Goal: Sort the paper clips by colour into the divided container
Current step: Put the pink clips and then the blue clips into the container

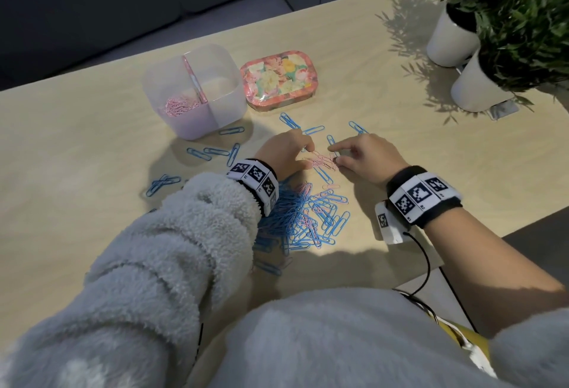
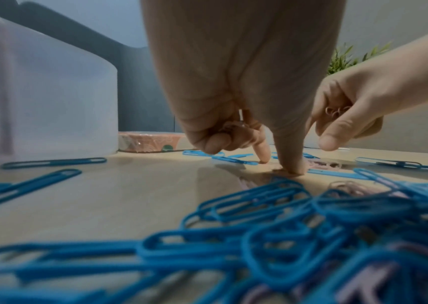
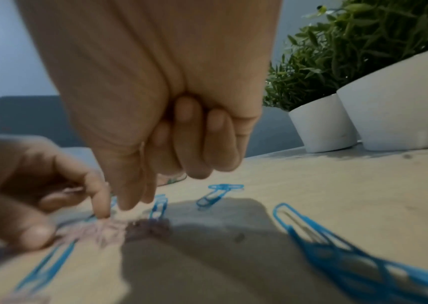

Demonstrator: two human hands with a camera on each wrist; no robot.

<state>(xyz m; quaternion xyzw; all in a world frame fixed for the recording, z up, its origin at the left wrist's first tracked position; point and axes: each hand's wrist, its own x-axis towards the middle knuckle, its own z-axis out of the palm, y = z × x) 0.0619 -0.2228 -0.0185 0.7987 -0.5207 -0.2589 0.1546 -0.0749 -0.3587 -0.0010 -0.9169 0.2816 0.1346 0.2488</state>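
Observation:
A small cluster of pink paper clips lies on the table between my hands. My left hand presses its index finger and thumb down at the cluster's left edge, with pink clips tucked in its curled fingers. From the right, my right hand reaches its fingertips into the cluster while its other curled fingers hold more pink clips. The translucent divided container stands at the back left, with pink clips in its front-left compartment. A pile of blue clips with a few pink ones lies under my wrists.
A floral tin sits right of the container. Loose blue clips are scattered around the container and beyond my hands. Two white plant pots stand at the back right. The table edge runs close on the right.

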